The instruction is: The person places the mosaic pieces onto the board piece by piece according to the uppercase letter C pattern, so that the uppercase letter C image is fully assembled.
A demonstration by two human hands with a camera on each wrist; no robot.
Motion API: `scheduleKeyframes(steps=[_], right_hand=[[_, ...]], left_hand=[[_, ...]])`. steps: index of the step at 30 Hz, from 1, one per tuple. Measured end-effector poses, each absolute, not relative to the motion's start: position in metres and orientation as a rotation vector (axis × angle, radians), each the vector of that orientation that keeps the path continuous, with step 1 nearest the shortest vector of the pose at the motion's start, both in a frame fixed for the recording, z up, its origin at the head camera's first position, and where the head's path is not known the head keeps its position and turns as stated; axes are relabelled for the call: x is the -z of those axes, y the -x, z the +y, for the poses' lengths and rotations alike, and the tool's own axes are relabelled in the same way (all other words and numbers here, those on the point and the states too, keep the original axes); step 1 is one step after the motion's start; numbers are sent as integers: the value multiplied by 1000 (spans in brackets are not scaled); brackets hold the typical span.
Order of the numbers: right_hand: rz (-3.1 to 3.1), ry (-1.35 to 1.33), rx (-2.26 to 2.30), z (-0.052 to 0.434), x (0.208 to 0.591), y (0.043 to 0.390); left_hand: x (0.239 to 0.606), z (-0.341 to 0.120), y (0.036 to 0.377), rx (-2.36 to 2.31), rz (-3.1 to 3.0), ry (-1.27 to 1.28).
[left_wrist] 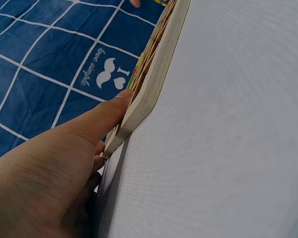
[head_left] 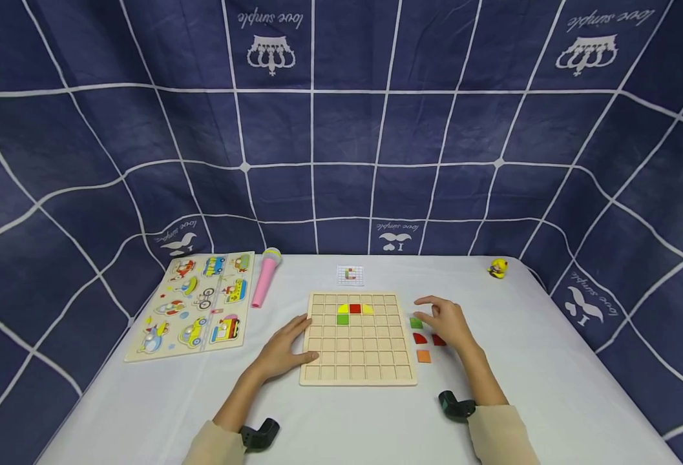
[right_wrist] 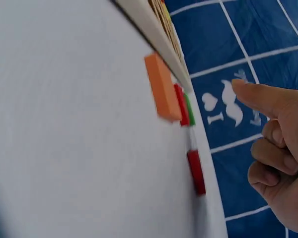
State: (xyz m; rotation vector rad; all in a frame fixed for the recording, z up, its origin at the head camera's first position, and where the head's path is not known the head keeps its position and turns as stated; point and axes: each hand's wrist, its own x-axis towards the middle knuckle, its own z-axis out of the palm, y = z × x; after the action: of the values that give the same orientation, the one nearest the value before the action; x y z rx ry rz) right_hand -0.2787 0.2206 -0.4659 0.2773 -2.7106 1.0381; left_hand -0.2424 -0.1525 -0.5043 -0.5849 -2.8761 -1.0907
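— where are the hands right now?

— the left hand [head_left: 283, 352] lies flat against the left edge of the wooden grid board [head_left: 357, 371], fingers straight, thumb pressed along the rim. it grips nothing, just touches the board. the wrist view shows the same: thumb along the board's side.

— and the right one?

— the right hand [head_left: 447, 323] hovers just right of the board, over the loose pieces. fingers loosely bent, forefinger out, nothing held that i can see.

— which pieces?

— a green piece [head_left: 415, 322] under the fingertips, a red quarter-round [head_left: 419, 338] below it, an orange square [head_left: 424, 356] below that, and another red piece [head_left: 439, 340] partly under the palm. all on the white table [head_left: 550, 387], beside the board.

— anything in the board?

— near the top: a red tile [head_left: 355, 309] between two yellow ones, a green tile [head_left: 342, 319] beneath the left yellow.

— the rest?

— a vehicle puzzle [head_left: 198, 303] and a pink microphone [head_left: 265, 278] to the left, a small card [head_left: 349, 275] behind the board, a yellow toy [head_left: 497, 268] far right.
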Motion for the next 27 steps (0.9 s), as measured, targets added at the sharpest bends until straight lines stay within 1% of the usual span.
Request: scheduleKeyframes(steps=[8,21,27], right_hand=[[-2822,-239,-1040,241,483,282],[-2850,-234,-999,240,493,284],[-2832,-241,-998,237,489,283]], left_hand=[[503,-154,245,1049,-2896,580],[502,-154,245,1076,-2879,598],[505,-154,244,1064,-2878,595]])
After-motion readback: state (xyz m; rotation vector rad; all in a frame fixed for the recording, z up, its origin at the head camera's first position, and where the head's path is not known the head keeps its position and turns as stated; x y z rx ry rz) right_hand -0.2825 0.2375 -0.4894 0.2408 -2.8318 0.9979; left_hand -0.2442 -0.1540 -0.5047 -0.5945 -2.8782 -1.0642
